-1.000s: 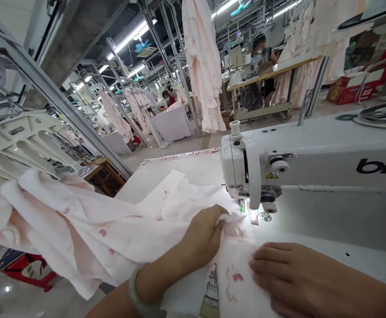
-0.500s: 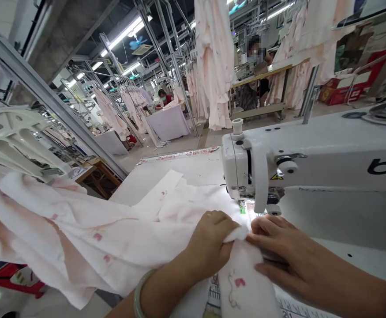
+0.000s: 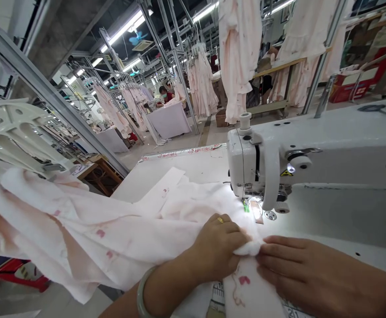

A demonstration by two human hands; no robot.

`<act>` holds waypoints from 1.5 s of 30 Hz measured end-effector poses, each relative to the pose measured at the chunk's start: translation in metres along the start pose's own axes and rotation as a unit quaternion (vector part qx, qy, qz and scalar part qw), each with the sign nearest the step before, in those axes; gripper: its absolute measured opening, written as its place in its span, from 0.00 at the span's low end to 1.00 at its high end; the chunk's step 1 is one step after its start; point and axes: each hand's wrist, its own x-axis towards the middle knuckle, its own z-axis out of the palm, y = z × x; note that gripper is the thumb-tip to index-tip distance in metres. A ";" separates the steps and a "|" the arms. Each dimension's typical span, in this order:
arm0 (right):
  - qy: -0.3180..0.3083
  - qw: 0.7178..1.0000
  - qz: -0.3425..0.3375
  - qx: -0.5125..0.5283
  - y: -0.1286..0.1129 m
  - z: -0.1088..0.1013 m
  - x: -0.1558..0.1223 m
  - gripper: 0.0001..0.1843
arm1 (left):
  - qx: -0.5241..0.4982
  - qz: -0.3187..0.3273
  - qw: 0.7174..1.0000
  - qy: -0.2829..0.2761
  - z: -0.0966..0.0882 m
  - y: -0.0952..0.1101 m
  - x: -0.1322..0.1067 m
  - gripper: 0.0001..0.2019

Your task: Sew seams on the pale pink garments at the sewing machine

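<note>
My left hand (image 3: 217, 247) is closed on a bunched fold of pale pink fabric (image 3: 179, 234) with small red heart motifs. It lies just in front of the sewing machine (image 3: 245, 163), below the lit needle area. My right hand (image 3: 298, 265) meets the same fold from the right, fingers close together and their tips against the fabric edge; its thumb is hidden. A strip of the fabric hangs down between both hands towards me. The rest spreads left across the table and drapes over its left side. Cloth still lies beside the presser foot, which is partly hidden by glare.
A measuring tape (image 3: 294, 312) runs along the table's near edge under the fabric. The white machine table (image 3: 199, 165) extends behind. At left stands a white slotted frame (image 3: 17, 137). Pink garments (image 3: 239, 62) hang beyond, and a person (image 3: 165, 95) sits at a far workstation.
Both hands have drawn the fold slightly towards me and away from the needle area, uncovering the metal plate there. My right hand's fingers have straightened. The view has shifted a little.
</note>
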 end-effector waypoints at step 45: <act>-0.013 0.998 0.041 -0.037 -0.007 -0.003 -0.003 0.28 | -0.215 -0.199 0.956 -0.020 -0.021 -0.010 0.044 0.18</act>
